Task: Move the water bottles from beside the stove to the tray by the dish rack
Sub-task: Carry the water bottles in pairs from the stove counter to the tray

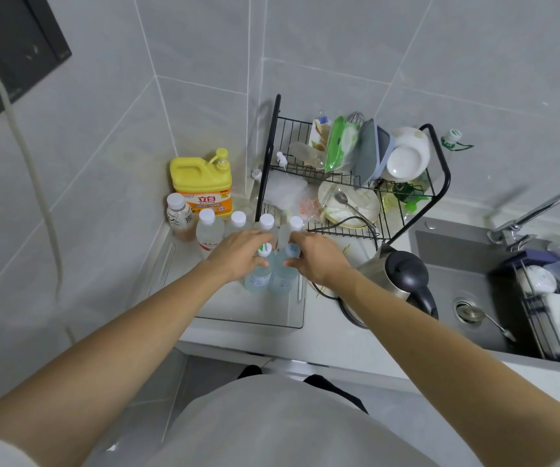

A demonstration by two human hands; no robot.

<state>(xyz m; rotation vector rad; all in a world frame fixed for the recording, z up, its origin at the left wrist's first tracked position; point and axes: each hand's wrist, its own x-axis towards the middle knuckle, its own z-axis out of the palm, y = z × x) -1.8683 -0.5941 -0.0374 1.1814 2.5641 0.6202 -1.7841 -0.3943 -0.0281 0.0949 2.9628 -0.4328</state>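
Both grips closed: your left hand [238, 256] and right hand [317, 261] each hold a water bottle [258, 276] over the tray [255, 315]. Four capped bottles [209, 227] stand at its far edge; the stove is out of view, so I can't tell what remains.

The left hand [238, 256] grips one clear plastic water bottle [257, 276] and the right hand [319, 259] grips another [283, 278], side by side in the clear rectangular tray [255, 318]. Far right stands the black wire dish rack [356, 176]; far left, a yellow detergent jug [201, 183].
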